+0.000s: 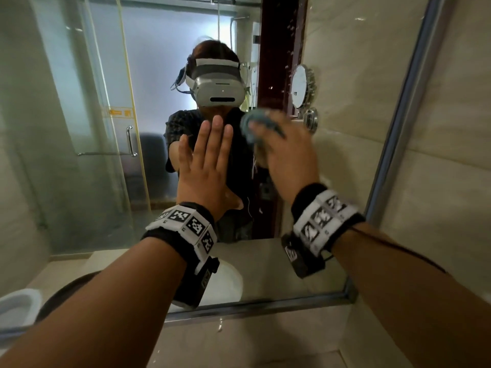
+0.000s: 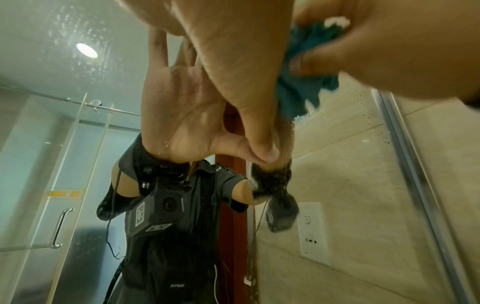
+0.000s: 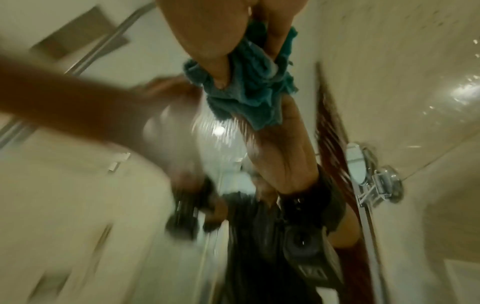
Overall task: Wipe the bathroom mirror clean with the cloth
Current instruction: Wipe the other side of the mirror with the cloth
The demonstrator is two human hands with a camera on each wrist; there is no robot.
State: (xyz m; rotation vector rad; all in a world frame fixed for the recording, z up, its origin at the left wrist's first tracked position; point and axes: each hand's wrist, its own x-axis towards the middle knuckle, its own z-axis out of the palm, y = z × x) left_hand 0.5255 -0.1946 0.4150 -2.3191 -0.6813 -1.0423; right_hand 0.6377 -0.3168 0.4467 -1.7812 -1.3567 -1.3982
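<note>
The bathroom mirror (image 1: 93,128) fills the head view, with water droplets (image 1: 289,49) at its upper right. My left hand (image 1: 207,155) lies flat on the glass, fingers straight and together. To its right, my right hand (image 1: 287,150) grips a bunched teal cloth (image 1: 249,126) and presses it against the mirror; it is motion-blurred. In the left wrist view the left hand (image 2: 246,82) meets its reflection, and the cloth (image 2: 298,86) sits beside it with wet streaks below. The right wrist view shows the right hand's fingers (image 3: 213,47) curled over the cloth (image 3: 249,90).
A metal frame (image 1: 393,134) edges the mirror, with tiled wall (image 1: 451,181) to the right. Reflected in the glass are a person in a headset, a glass shower door (image 1: 106,128), a round wall mirror (image 1: 301,86) and a white basin (image 1: 225,282). A stone ledge (image 1: 239,341) runs below.
</note>
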